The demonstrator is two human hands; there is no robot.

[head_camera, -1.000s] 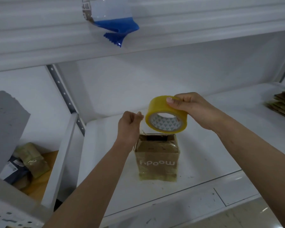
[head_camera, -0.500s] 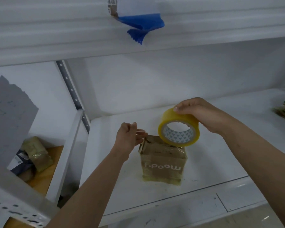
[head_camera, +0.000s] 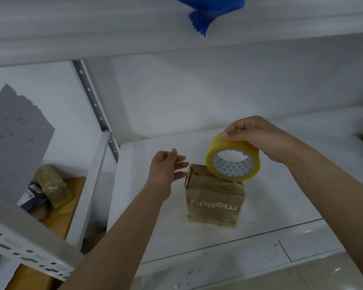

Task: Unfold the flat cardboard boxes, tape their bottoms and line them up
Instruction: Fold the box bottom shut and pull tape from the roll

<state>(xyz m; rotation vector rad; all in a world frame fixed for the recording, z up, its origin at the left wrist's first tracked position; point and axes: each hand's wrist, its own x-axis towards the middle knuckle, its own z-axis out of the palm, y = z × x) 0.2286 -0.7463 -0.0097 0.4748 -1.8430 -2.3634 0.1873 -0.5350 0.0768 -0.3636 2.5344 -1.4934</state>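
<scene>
White shelf [head_camera: 197,237]: right hand [head_camera: 258,139] presses tape roll [head_camera: 233,160] onto box [head_camera: 215,201].

We see 2 bare forearms reaching in above the white shelf [head_camera: 197,237], no sleeves, watch or rings; our left hand [head_camera: 166,170] and right hand [head_camera: 258,137] wear no gloves, nails short and unpainted
</scene>
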